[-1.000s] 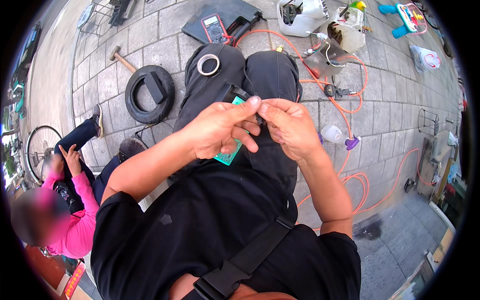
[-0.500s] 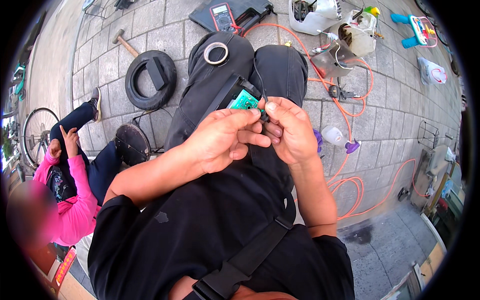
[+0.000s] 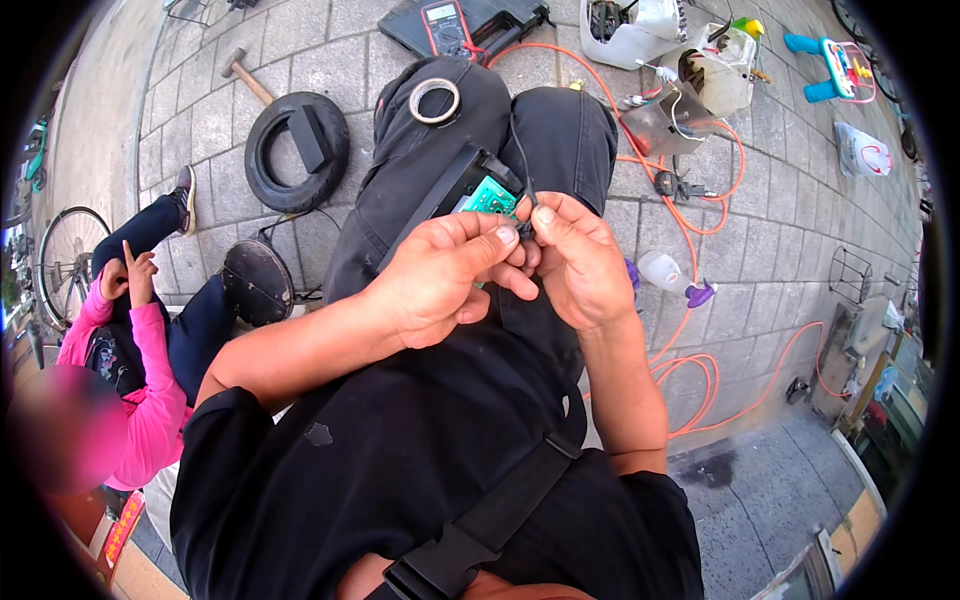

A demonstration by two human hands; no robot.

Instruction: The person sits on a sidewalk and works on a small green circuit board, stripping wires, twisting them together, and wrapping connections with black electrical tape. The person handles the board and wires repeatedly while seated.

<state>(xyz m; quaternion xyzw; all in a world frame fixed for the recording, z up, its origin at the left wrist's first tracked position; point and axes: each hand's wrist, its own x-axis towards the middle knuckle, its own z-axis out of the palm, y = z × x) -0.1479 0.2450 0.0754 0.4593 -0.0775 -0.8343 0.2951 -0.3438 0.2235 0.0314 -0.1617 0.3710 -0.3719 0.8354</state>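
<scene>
Over my lap, both hands work close together at the end of a black cable (image 3: 522, 158). My right hand (image 3: 578, 255) pinches this cable between thumb and forefinger. Beside it, my left hand (image 3: 440, 268) is closed, thumb against forefinger; whatever lies between those fingertips is too small to make out. Just past the left fingertips a green circuit board (image 3: 490, 196) shows, partly covered by the hand. It sits at a black plastic housing (image 3: 458, 182) lying slantwise across my thighs. A roll of tape (image 3: 434, 101) rests on my left knee.
On the paving lie a tyre (image 3: 262, 180) with a black block on it, a hammer (image 3: 247, 78) and a toolcase (image 3: 400, 28) with a red multimeter (image 3: 447, 28). An orange hose (image 3: 690, 225) winds along the right, near cut-open plastic containers (image 3: 625, 38). A person in pink (image 3: 150, 350) sits at left.
My left thumb and fingers have shifted slightly at the cable end, with the fingertips drawn closer to the right hand. The right hand keeps its pinch on the cable.
</scene>
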